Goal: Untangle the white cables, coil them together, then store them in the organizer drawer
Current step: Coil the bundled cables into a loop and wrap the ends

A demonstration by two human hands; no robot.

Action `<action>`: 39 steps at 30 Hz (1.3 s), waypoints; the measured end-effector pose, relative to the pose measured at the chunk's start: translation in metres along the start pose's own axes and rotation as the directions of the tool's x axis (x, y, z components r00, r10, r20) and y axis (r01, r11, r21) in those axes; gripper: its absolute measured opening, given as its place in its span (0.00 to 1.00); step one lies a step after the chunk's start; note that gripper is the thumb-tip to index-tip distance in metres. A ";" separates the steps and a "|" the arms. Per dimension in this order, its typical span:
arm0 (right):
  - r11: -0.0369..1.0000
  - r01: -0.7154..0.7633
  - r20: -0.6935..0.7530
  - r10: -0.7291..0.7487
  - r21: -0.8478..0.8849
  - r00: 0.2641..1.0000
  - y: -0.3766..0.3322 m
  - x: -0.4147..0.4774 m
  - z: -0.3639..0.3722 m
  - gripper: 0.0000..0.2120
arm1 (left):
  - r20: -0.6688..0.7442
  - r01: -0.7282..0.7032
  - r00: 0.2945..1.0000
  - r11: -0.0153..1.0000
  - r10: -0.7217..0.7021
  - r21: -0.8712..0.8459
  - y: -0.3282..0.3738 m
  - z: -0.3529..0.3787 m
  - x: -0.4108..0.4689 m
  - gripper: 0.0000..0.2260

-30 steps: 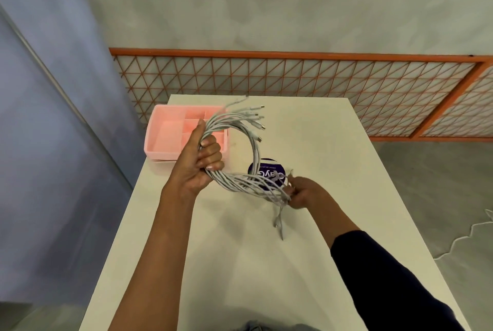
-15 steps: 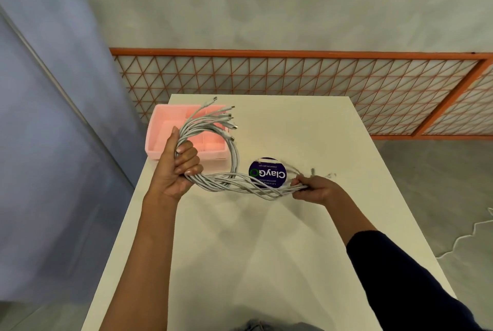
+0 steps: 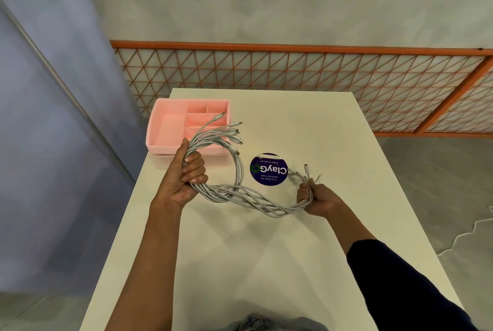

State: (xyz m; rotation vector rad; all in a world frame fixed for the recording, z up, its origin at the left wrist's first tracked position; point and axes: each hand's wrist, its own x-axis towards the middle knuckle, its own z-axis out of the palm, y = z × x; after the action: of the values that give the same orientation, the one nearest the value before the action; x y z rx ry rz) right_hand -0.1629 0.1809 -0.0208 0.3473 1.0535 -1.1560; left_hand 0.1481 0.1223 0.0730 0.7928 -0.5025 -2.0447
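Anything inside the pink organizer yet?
The pink organizer shows bare compartments on its left and far side. Its near right compartments are partly covered by the white cables that the left hand grips, so they cannot be checked.

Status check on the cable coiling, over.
Left hand grips the white cables, looped; right hand holds their other ends. Cables not yet in pink organizer. Nothing blocks it.

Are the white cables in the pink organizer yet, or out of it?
Out. The left hand and right hand grip the white cable bundle over the table, in front of the pink organizer.
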 end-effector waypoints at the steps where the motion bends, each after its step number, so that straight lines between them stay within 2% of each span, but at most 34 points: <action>1: 1.000 0.001 -0.007 -0.001 0.007 1.000 -0.001 -0.001 -0.002 0.15 | 0.001 0.001 1.000 1.000 -0.001 0.003 0.002 -0.002 -0.001 0.24; 4: 1.000 0.004 -0.037 -0.005 -0.017 0.999 -0.003 -0.005 -0.008 0.10 | -0.004 0.018 1.000 1.000 -0.018 0.025 0.004 -0.008 -0.002 0.24; 7: 0.994 0.043 -0.198 -0.061 -0.097 0.978 -0.006 -0.004 -0.009 0.12 | -0.013 0.027 1.000 0.998 -0.027 0.057 0.002 -0.013 -0.004 0.24; 9: 0.935 0.092 -0.289 -0.199 -0.342 0.936 -0.006 0.000 -0.006 0.15 | -0.018 0.042 0.999 0.996 -0.041 0.076 -0.004 -0.012 -0.003 0.24; 11: 0.699 0.148 -0.238 -0.423 -0.700 0.874 0.001 0.000 0.006 0.15 | -0.017 0.064 0.998 0.993 -0.063 0.101 -0.009 -0.009 -0.002 0.24; 12: 0.570 0.192 -0.173 -0.524 -0.799 0.834 0.005 0.000 0.011 0.21 | -0.015 0.072 0.997 0.991 -0.071 0.112 -0.011 -0.008 -0.001 0.24; 14: 0.433 0.263 -0.058 -0.599 -0.862 0.798 0.010 -0.003 0.014 0.38 | -0.012 0.073 0.997 0.989 -0.072 0.125 -0.011 -0.005 0.000 0.24; 15: 0.402 0.299 -0.009 -0.609 -0.866 0.793 0.011 -0.002 0.016 0.40 | -0.013 0.067 0.998 0.989 -0.065 0.130 -0.010 -0.004 0.001 0.23; 16: 0.363 0.307 0.026 -0.607 -0.880 0.794 0.014 -0.003 0.019 0.38 | -0.016 0.059 0.998 0.989 -0.057 0.133 -0.008 -0.004 0.001 0.23; 19: 0.130 0.198 0.076 -0.623 -0.972 0.779 0.021 -0.005 0.025 0.23 | -0.021 0.053 0.998 0.987 -0.051 0.148 -0.006 -0.004 0.001 0.23; 21: 0.038 0.128 0.075 -0.633 -0.991 0.770 0.024 -0.003 0.028 0.19 | -0.024 0.058 0.998 0.986 -0.055 0.156 -0.006 -0.004 0.000 0.22; 22: 0.041 0.104 0.057 -0.619 -0.994 0.783 0.024 -0.003 0.030 0.19 | -0.028 0.056 0.998 0.987 -0.052 0.154 -0.005 -0.006 -0.001 0.22; 23: 0.087 0.104 0.031 -0.599 -0.991 0.800 0.024 -0.005 0.032 0.21 | -0.031 0.051 0.998 0.987 -0.047 0.149 -0.003 -0.008 -0.002 0.23; 24: 0.178 0.123 0.000 -0.570 -0.976 0.822 0.021 -0.005 0.034 0.23 | -0.033 0.045 0.999 0.989 -0.041 0.142 -0.002 -0.010 -0.002 0.23; 26: 0.426 0.168 -0.041 -0.439 -0.889 0.897 0.012 -0.007 0.036 0.25 | -0.035 0.030 0.999 0.992 -0.026 0.120 0.002 -0.014 -0.004 0.24; 28: 0.743 0.164 -0.016 -0.229 -0.648 0.973 -0.003 -0.009 0.033 0.23 | -0.025 0.016 1.000 0.995 -0.013 0.095 0.006 -0.018 -0.006 0.24; 29: 0.882 0.113 0.034 -0.109 -0.458 0.993 -0.011 -0.010 0.031 0.23 | -0.016 0.012 1.000 0.997 -0.010 0.081 0.007 -0.020 -0.007 0.24; 30: 0.964 0.043 0.106 -0.015 -0.262 0.994 -0.019 -0.011 0.028 0.24 | -0.005 0.008 1.000 0.998 -0.008 0.066 0.008 -0.021 -0.008 0.25; 31: 0.994 -0.019 0.173 0.038 -0.109 0.984 -0.023 -0.015 0.027 0.25 | 0.004 0.005 1.000 0.999 -0.005 0.052 0.008 -0.021 -0.010 0.25; 33: 0.995 -0.094 0.266 0.081 0.038 0.961 -0.029 -0.019 0.026 0.26 | 0.023 -0.008 1.000 1.000 0.008 0.024 0.007 -0.021 -0.012 0.26; 36: 0.981 -0.149 0.367 0.093 0.125 0.926 -0.026 -0.021 0.023 0.27 | 0.054 -0.029 0.998 0.999 0.031 -0.037 0.002 -0.022 -0.012 0.24; 39: 0.981 -0.156 0.418 0.095 0.116 0.903 -0.024 -0.017 0.016 0.29 | 0.068 -0.039 0.997 0.997 0.044 -0.073 0.003 -0.022 -0.012 0.23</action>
State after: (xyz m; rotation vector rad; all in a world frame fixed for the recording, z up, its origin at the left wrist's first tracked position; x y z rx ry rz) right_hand -0.1758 0.1698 0.0079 0.2665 0.5687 -1.1303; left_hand 0.1700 0.1298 0.0632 0.6652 -0.4783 -2.0462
